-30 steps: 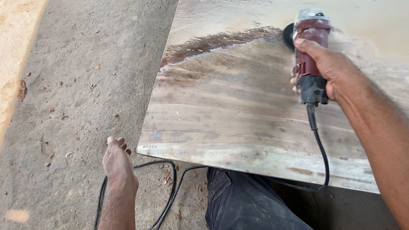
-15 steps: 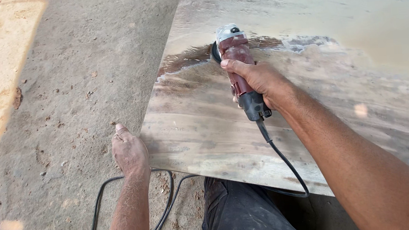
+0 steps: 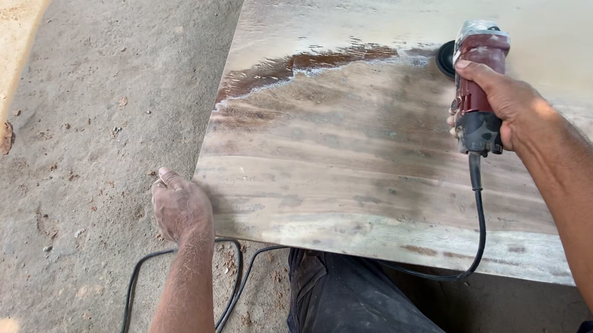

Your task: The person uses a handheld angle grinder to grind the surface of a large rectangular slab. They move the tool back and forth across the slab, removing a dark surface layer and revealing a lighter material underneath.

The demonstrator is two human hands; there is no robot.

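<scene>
Right hand [image 3: 507,104] grips the grinder [image 3: 477,85] mid-slab [image 3: 354,176] (left hand [image 3: 181,209] spread flat at its edge)

We see one view only, from a camera on our head, tilted steeply down and forward, close over our arms. It takes in the wooden slab [image 3: 352,162] ahead to the right and the dusty concrete floor [image 3: 76,148] to the left.

Dusty concrete floor [image 3: 92,77] — scattered debris; dark trouser leg [image 3: 349,303] beneath slab edge; sunlit strip far left.
</scene>
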